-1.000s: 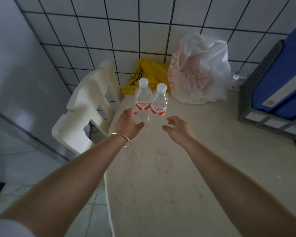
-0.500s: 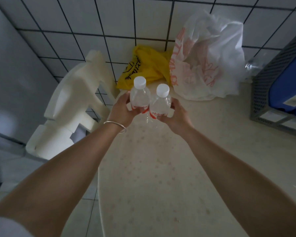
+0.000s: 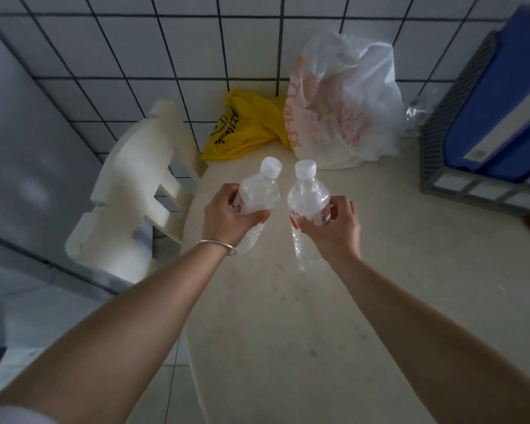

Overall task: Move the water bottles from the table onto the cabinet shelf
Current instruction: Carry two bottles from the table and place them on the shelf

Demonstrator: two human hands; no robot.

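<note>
Two clear water bottles with white caps and red labels are lifted off the cream table (image 3: 303, 316). My left hand (image 3: 227, 220) is wrapped around the left bottle (image 3: 259, 192), whose cap tilts away from me. My right hand (image 3: 334, 228) grips the right bottle (image 3: 306, 200) around its label; its lower end points toward me above the tabletop. The bottles are close together but apart. No cabinet shelf is in view.
A white plastic bag with red print (image 3: 343, 99) and a yellow bag (image 3: 245, 127) lie at the back against the tiled wall. A grey crate with blue folders (image 3: 484, 117) stands at the right. White foam packing (image 3: 129, 191) leans left of the table's edge.
Both hands reached the standing bottles, closed on them, and lifted them off the table toward me. The bottles now tilt and sit a little further apart.
</note>
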